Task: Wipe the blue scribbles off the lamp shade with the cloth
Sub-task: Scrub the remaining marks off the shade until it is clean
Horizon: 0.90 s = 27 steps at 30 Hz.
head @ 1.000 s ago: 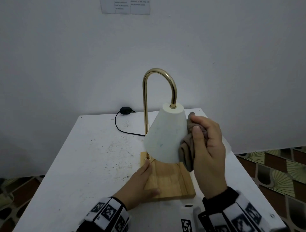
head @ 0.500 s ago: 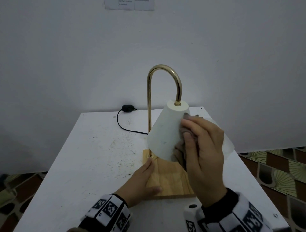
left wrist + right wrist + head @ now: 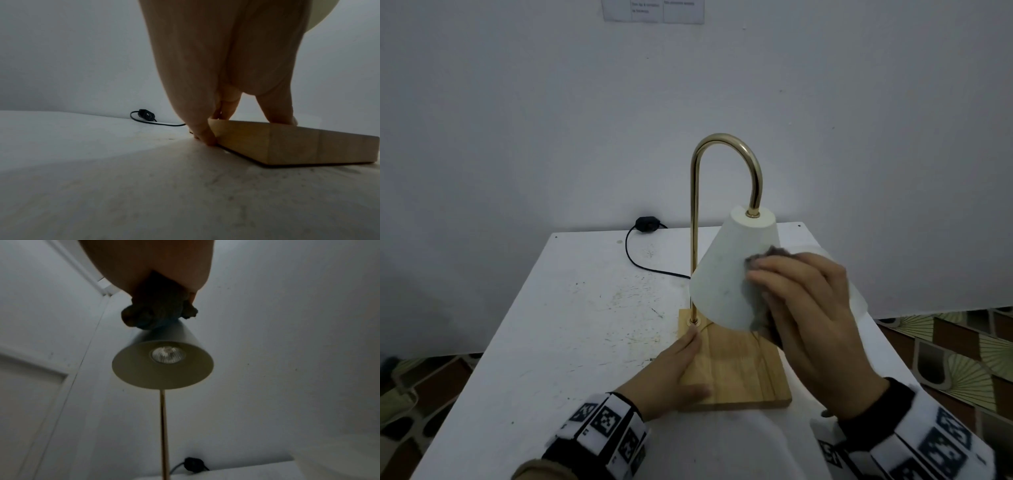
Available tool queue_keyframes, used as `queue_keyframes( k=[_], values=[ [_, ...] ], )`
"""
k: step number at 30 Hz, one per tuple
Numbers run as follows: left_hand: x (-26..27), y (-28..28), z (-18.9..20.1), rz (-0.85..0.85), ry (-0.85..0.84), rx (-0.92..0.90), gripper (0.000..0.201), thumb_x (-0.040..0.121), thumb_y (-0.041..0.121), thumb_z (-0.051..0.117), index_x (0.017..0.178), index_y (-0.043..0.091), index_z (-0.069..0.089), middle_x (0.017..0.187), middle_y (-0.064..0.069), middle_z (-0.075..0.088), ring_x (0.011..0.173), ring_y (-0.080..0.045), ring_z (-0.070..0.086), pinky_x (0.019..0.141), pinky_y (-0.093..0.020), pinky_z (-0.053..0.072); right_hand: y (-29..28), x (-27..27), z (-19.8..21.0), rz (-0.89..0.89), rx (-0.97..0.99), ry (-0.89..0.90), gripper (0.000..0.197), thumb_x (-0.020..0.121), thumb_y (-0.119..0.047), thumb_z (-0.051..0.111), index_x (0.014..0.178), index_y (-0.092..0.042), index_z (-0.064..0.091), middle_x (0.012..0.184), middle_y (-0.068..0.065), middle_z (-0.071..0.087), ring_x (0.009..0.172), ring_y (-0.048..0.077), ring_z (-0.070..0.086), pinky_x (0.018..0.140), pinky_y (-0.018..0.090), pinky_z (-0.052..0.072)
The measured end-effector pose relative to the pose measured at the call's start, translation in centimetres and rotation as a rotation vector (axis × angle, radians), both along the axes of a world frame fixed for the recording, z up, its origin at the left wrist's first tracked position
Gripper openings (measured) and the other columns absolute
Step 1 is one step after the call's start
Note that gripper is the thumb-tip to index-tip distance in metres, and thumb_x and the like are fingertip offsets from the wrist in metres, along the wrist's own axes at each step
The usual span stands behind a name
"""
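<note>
A white cone lamp shade (image 3: 722, 274) hangs from a curved brass arm (image 3: 726, 142) over a wooden base (image 3: 743, 370). My right hand (image 3: 808, 308) grips a bunched grey-brown cloth (image 3: 758, 310) and presses it against the shade's right front. From below, the cloth (image 3: 154, 313) sits on the shade's upper wall (image 3: 186, 335) under my right hand (image 3: 144, 264). My left hand (image 3: 674, 370) rests on the base's left edge with straight fingers. The same hand (image 3: 195, 65) touches the base (image 3: 287, 146). No blue scribbles show plainly on the visible face.
The lamp stands on a scuffed white table (image 3: 571, 325) against a white wall. A black cord with an inline switch (image 3: 645, 224) runs from the back edge to the lamp. The table's right edge is close beside the base. A bulb (image 3: 167, 354) sits inside the shade.
My right hand has slid the cloth from the shade's right side leftward and down across its front. My left hand has stayed on the base.
</note>
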<state>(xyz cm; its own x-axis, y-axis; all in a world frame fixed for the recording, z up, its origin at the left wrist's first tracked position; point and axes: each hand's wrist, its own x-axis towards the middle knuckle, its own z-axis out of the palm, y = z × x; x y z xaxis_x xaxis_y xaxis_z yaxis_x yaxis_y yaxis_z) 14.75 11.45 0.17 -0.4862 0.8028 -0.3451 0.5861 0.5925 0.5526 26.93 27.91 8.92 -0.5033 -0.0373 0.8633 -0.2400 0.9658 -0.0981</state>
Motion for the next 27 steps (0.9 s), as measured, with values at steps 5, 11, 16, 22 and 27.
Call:
queue_keyframes(
  k=[5,11,16,22,27],
  values=[
    [-0.4,-0.4,0.0,0.011,-0.036,0.021,0.082,0.093,0.042,0.051,0.150,0.024,-0.004,0.155,0.017,-0.013,0.144,-0.004,0.003,0.113,-0.019,0.007,-1.7,-1.5,1.7,-0.007,-0.065,0.055,0.032,0.093,-0.016,0.049,0.124,-0.010,0.047,0.126,0.007,0.048,0.119,0.021,0.043,0.105,0.028,0.031],
    [-0.6,-0.2,-0.3,0.010,-0.025,0.008,0.083,0.092,0.044,0.052,0.150,0.024,-0.004,0.155,0.017,-0.012,0.144,-0.006,0.004,0.114,-0.020,0.009,-2.1,-1.7,0.5,-0.111,0.266,-0.019,0.042,0.089,-0.020,0.060,0.128,-0.013,0.045,0.130,0.002,0.043,0.122,0.024,0.041,0.103,0.037,0.034],
    [-0.5,-0.3,-0.5,0.013,-0.033,0.037,0.083,0.092,0.041,0.053,0.150,0.024,-0.003,0.155,0.017,-0.012,0.143,-0.005,0.004,0.116,-0.021,0.009,-0.1,0.2,0.7,-0.025,0.421,-0.147,0.037,0.087,-0.025,0.054,0.122,-0.014,0.047,0.126,0.001,0.045,0.117,0.023,0.043,0.105,0.031,0.029],
    [-0.7,-0.1,-0.9,0.014,-0.036,0.040,0.083,0.092,0.039,0.054,0.150,0.022,-0.003,0.154,0.018,-0.014,0.143,-0.004,0.003,0.115,-0.019,0.008,0.0,-0.1,2.5,-0.012,0.076,-0.050,0.036,0.099,-0.030,0.038,0.118,-0.005,0.056,0.118,0.012,0.058,0.108,0.025,0.046,0.098,0.029,0.035],
    [-1.1,0.0,-1.7,0.003,-0.026,0.066,0.085,0.089,0.043,0.056,0.151,0.028,-0.001,0.154,0.020,-0.011,0.143,-0.005,0.007,0.118,-0.026,0.010,-3.4,-1.9,1.9,-0.037,-0.016,0.009,0.042,0.100,-0.043,0.032,0.119,-0.010,0.050,0.118,0.004,0.048,0.111,0.023,0.041,0.098,0.025,0.031]
  ],
)
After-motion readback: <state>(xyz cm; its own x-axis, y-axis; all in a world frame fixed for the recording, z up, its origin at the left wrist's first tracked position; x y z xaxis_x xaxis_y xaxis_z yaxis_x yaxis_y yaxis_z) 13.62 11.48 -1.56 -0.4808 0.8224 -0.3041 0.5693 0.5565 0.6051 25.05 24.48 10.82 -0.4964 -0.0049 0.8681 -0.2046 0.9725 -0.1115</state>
